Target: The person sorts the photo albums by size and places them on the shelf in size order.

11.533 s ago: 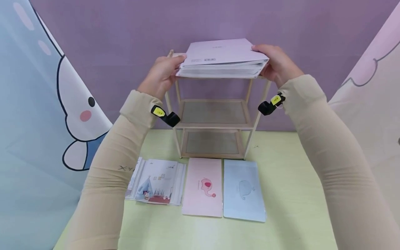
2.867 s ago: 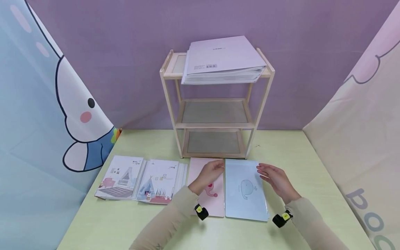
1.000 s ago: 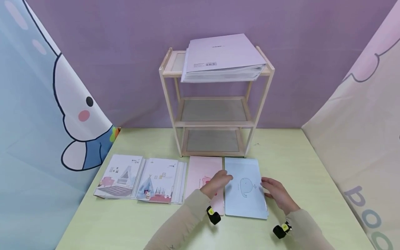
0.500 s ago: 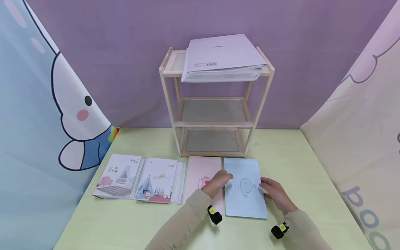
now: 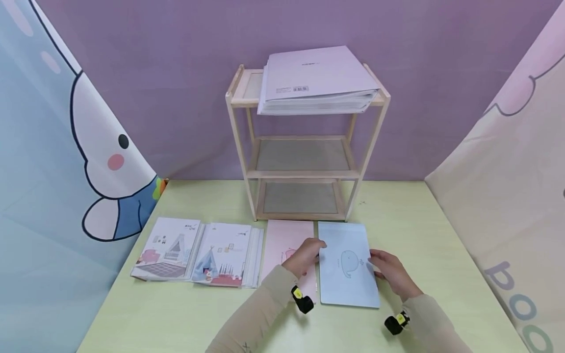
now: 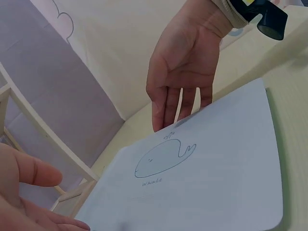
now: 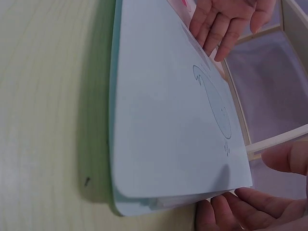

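Note:
A light-blue notebook [image 5: 344,289] with a whale drawing lies on the table in front of the shelf. My left hand [image 5: 304,257] is at its left edge, over part of the pink notebook [image 5: 291,233]. My right hand [image 5: 393,273] is at the opposite edge. In the right wrist view, the right fingers [image 7: 255,207] reach to the cover's edge, while the thumb stays raised off it. Fairly straight fingers of the left hand [image 7: 226,24] meet the far edge. The left wrist view shows the left thumb [image 6: 41,173] lifted too.
A three-tier wooden shelf [image 5: 302,175] stands behind the notebooks. On its top tier lies a stack of large white books [image 5: 318,73], overhanging the front. Two white illustrated books [image 5: 167,250] lie at the left. Fabric walls enclose the table.
Earlier both hands held the white stack at the shelf top; it now rests there. The hands came down to the blue notebook's sides. In the last second they have barely moved.

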Demonstrator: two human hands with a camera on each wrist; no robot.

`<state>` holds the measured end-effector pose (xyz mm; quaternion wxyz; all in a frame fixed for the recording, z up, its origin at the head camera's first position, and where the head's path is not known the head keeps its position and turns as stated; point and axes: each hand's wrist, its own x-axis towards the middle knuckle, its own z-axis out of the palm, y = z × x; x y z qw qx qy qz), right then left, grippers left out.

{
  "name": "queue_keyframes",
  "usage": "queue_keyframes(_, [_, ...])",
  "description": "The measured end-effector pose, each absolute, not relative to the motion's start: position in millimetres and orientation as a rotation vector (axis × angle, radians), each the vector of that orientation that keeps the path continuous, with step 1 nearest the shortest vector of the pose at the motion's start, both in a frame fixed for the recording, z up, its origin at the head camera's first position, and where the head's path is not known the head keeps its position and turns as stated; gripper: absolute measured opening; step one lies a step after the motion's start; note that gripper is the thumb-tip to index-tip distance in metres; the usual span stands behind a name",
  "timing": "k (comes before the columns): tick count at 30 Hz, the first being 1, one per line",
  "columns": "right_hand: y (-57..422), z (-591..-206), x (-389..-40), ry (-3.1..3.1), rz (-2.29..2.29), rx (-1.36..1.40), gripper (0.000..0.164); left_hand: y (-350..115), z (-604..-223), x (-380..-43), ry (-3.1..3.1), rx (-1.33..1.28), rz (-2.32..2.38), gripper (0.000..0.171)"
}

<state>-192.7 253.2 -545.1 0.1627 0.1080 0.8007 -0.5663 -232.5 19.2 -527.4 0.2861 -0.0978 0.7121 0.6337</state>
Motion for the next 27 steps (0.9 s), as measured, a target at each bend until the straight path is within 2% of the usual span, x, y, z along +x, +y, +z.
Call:
queue_keyframes(4, [254,-545,-195,2.271,-1.636,0.293,0.050,17,-531,-238,1.777,-0.304,1.839,0.056])
queue_keyframes(11, [259,-545,-197,2.197,-1.699,0.317,0.048,13,-537,-244,1.464,-0.370,2.116,0.022])
queue_keyframes(18, [258,-545,-196,2.202,-1.702,0.315,0.049,8,-538,-244,1.441,-0.407,2.142,0.006])
queue_keyframes(25, [264,-545,-198,2.168,-1.753,0.344,0.050,8,-539,-244,1.383,-0.458,2.168,0.005])
queue_keyframes(27, [266,-545,-197,2.137,-1.787,0.353,0.050,8,-540,-243,1.397,-0.470,2.164,0.012])
